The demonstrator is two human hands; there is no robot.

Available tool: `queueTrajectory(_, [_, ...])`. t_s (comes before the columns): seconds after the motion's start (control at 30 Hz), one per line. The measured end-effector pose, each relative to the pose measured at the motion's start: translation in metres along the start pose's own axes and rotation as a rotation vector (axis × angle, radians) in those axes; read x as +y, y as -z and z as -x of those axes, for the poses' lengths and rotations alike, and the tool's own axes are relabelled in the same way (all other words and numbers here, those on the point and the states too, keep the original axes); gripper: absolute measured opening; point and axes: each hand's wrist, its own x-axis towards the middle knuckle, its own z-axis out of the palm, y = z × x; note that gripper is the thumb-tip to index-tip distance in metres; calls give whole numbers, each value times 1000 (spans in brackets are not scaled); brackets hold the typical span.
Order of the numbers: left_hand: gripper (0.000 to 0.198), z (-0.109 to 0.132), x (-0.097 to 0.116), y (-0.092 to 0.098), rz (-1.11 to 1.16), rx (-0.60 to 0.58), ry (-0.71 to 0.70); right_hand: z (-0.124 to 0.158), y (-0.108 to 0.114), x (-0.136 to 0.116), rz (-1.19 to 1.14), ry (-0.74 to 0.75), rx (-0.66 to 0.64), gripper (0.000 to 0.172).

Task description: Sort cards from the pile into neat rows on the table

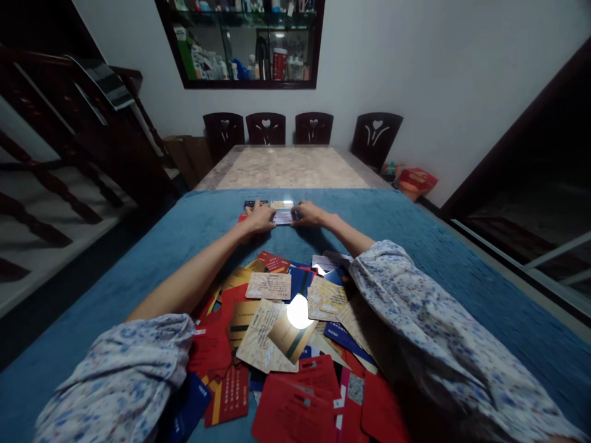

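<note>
Both my arms reach out over a loose heap of cards. My left hand has its fingers bent against the left edge of a whitish card. At that card's right edge, my right hand grips it with thumb and curled fingers. A yellowish card lies just beyond the whitish one. Next to my left hand are a dark card and the edge of a red card, mostly covered by the hand. The undersides of my fingers are hidden.
Red, gold, blue and cream cards overlap in a heap between my forearms. Under them is a blue cloth on a long table. Several dark chairs stand at its far end. A banister rises at left.
</note>
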Motion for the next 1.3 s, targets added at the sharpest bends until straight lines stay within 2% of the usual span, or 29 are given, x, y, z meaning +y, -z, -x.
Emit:
queueTrajectory(0.5, [28, -16, -2, 4, -13, -107, 21, -19, 2, 3, 49, -22, -85, 38])
queueTrajectory(0.7, [35, -17, 1, 3, -43, -119, 43, -26, 2, 1, 63, -14, -106, 33])
queueTrajectory(0.83, [39, -13, 1, 0, -45, -86, 53, -25, 2, 0, 63, -14, -103, 32])
queueTrajectory(1.07, [36, 0, -2, -6, -41, 9, -13, -15, 4, -1, 51, -18, -89, 33])
queueTrajectory(1.3, [36, 15, -4, -6, -34, 90, -64, -5, 4, -1, 31, -40, -54, 45])
